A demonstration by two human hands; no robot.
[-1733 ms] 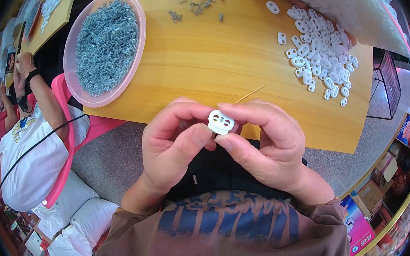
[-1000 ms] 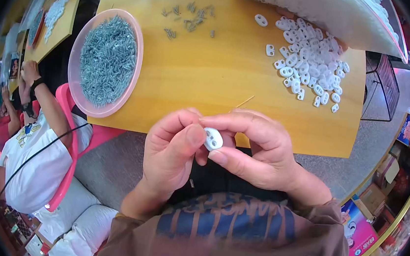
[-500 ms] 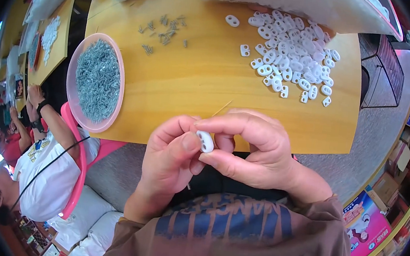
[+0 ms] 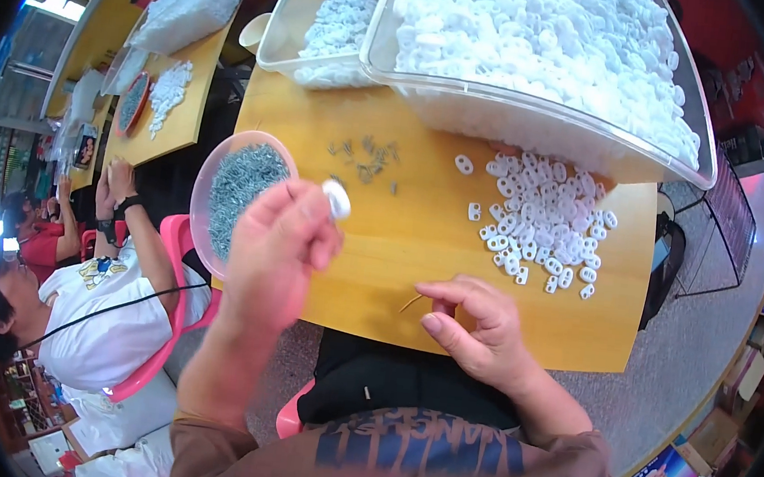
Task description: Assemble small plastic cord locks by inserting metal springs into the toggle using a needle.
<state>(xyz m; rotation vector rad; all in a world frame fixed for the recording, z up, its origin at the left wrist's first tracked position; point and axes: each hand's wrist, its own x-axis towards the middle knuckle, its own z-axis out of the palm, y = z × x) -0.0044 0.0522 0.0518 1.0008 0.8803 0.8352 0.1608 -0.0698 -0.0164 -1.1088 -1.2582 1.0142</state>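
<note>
My left hand (image 4: 278, 245), somewhat blurred, is raised beside the pink bowl (image 4: 198, 237). Between its thumb and fingers it pinches a white oval plastic piece (image 4: 337, 199) like a small cord lock. Small grey metal screws or pins (image 4: 245, 179) fill the bowl. Over the table's near edge, my right hand (image 4: 479, 326) is open, thumb and index finger apart. A thin wooden stick (image 4: 410, 304) lies by its index fingertip; I cannot tell whether they touch. Many white two-hole plastic pieces (image 4: 545, 213) are heaped on the table's right side.
Several loose screws (image 4: 367, 157) lie mid-table. A large clear bin (image 4: 541, 116) of white pieces stands at the back right, a smaller tub (image 4: 275, 58) beside it. Left, a person in a white shirt (image 4: 103, 322) sits on a pink chair (image 4: 174, 311) at another table (image 4: 181, 132).
My hands have parted. The left has moved up and left with the white piece; the right has let go and opened. The view has tilted up, showing the bins at the back.
</note>
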